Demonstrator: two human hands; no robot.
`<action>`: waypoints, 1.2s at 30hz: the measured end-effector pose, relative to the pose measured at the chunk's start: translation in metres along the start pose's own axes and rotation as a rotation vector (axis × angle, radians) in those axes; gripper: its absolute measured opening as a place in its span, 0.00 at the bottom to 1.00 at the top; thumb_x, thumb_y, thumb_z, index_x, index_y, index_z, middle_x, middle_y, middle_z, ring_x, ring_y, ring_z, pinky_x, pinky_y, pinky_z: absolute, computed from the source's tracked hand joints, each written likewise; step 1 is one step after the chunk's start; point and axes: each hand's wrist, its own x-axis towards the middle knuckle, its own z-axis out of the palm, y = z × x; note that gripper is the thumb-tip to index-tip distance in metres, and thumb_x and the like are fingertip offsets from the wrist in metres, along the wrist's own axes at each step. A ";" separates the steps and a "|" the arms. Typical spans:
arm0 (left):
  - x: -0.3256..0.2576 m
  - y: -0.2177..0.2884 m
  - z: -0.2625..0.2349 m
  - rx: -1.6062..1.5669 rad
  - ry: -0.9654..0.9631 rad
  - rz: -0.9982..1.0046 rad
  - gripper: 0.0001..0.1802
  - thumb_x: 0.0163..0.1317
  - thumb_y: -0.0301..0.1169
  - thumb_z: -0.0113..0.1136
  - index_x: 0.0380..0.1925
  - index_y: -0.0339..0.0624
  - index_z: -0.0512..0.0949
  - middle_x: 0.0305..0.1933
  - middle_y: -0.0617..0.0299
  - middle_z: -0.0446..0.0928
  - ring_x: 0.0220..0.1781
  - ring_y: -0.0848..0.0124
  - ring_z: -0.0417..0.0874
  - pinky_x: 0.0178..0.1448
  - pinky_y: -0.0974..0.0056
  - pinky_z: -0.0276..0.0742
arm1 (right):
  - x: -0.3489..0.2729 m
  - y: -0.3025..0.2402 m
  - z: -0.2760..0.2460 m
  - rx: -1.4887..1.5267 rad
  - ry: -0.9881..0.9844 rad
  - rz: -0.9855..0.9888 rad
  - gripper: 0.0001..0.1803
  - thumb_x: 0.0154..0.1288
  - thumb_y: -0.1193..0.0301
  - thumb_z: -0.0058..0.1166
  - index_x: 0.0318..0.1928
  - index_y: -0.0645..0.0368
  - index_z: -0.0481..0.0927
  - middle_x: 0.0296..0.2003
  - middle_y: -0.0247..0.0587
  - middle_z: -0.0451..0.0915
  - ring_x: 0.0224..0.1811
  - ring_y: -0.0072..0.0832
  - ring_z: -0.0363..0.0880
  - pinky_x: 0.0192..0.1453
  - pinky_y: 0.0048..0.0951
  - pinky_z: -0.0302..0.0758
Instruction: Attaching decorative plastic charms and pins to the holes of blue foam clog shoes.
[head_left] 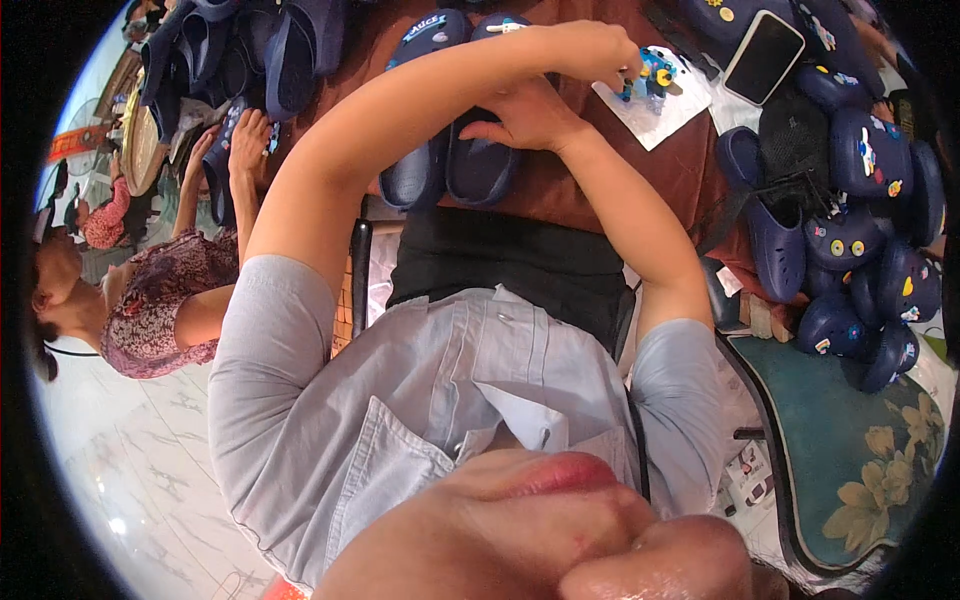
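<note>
Far off, left hand (590, 50) pinches small, light, stiff colourful charms (650, 75); right hand (525, 118), loosely curled, empty, rests on soft navy clogs (450, 165).

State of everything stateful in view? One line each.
left hand, fingers pinched on the colourful charms
white card, flat on the table, under the charms
right hand, open, resting on navy clog pair
phone, face up, screen dark
clog pile, charms fitted

Smartphone (763, 55); floral mat (860, 460)
</note>
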 end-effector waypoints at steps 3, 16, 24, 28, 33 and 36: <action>0.013 0.014 0.006 0.146 -0.062 0.100 0.19 0.55 0.37 0.70 0.48 0.49 0.82 0.40 0.52 0.84 0.46 0.51 0.86 0.46 0.49 0.81 | -0.001 -0.001 -0.005 0.112 -0.106 0.092 0.32 0.62 0.41 0.58 0.57 0.49 0.82 0.56 0.47 0.79 0.63 0.50 0.73 0.69 0.52 0.64; -0.029 0.013 -0.037 0.020 0.250 -0.057 0.18 0.59 0.38 0.68 0.47 0.44 0.80 0.41 0.51 0.85 0.43 0.54 0.87 0.46 0.51 0.81 | -0.002 0.001 -0.021 -0.090 -0.074 0.001 0.32 0.61 0.45 0.61 0.61 0.49 0.80 0.61 0.44 0.76 0.66 0.45 0.71 0.71 0.50 0.64; -0.220 -0.038 -0.040 -0.941 1.049 -0.508 0.08 0.65 0.25 0.64 0.40 0.30 0.82 0.35 0.62 0.84 0.37 0.73 0.82 0.42 0.66 0.79 | 0.004 0.025 -0.026 0.079 0.484 0.181 0.16 0.75 0.63 0.49 0.50 0.59 0.83 0.46 0.46 0.82 0.50 0.45 0.76 0.58 0.42 0.71; -0.281 -0.038 0.011 -1.047 1.168 -0.538 0.13 0.67 0.28 0.65 0.50 0.38 0.80 0.43 0.65 0.84 0.46 0.76 0.84 0.50 0.71 0.79 | -0.002 0.029 -0.023 0.071 0.421 0.283 0.17 0.76 0.65 0.45 0.50 0.62 0.83 0.47 0.44 0.83 0.53 0.40 0.77 0.62 0.38 0.69; -0.276 -0.033 0.009 -0.917 0.997 -0.691 0.16 0.64 0.26 0.67 0.52 0.37 0.79 0.43 0.62 0.84 0.47 0.75 0.84 0.53 0.71 0.78 | -0.005 0.029 -0.014 0.090 0.357 0.297 0.17 0.76 0.66 0.45 0.51 0.63 0.83 0.46 0.44 0.83 0.52 0.38 0.77 0.60 0.36 0.71; -0.261 -0.049 -0.001 -0.748 0.808 -0.624 0.28 0.54 0.29 0.73 0.56 0.38 0.78 0.46 0.59 0.84 0.48 0.70 0.84 0.54 0.66 0.79 | -0.001 0.031 -0.013 0.081 0.347 0.301 0.17 0.76 0.66 0.45 0.51 0.63 0.83 0.46 0.45 0.83 0.51 0.39 0.77 0.60 0.37 0.71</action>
